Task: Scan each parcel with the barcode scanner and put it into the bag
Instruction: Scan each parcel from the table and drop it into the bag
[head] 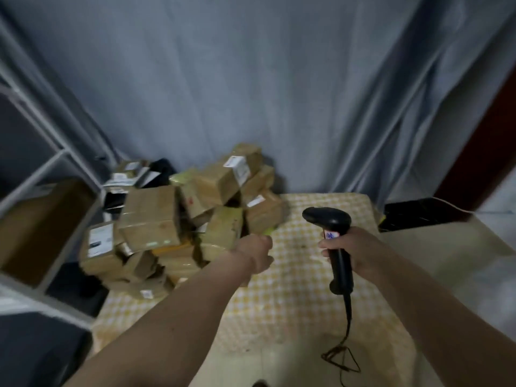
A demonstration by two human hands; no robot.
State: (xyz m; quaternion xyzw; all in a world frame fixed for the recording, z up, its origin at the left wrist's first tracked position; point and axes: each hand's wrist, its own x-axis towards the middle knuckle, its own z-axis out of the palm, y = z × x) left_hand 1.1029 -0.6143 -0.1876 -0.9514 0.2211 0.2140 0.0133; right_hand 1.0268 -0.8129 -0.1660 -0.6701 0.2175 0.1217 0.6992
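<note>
Right hand (360,251) gripped the black pistol-shaped barcode scanner (333,241) by its handle, fingers curled round it, scanner head pointing toward the heap of brown taped cardboard parcels (178,219). Scanner's dark cable (346,339) hung from the handle base onto the yellow-and-white checked tablecloth (301,289) right of the heap. Left hand (255,252) was at the heap's near right edge, against a brown parcel (223,229); fingers were hidden behind the back of the hand, so can't tell whether they pinched it or just touched. Frame was motion-blurred there. Several parcels carried white labels (237,166). Left of the heap: white shelf frame (47,174) with an open brown cardboard box (42,227). Grey curtain (237,79) hung behind the heap. No bag identifiable.
</note>
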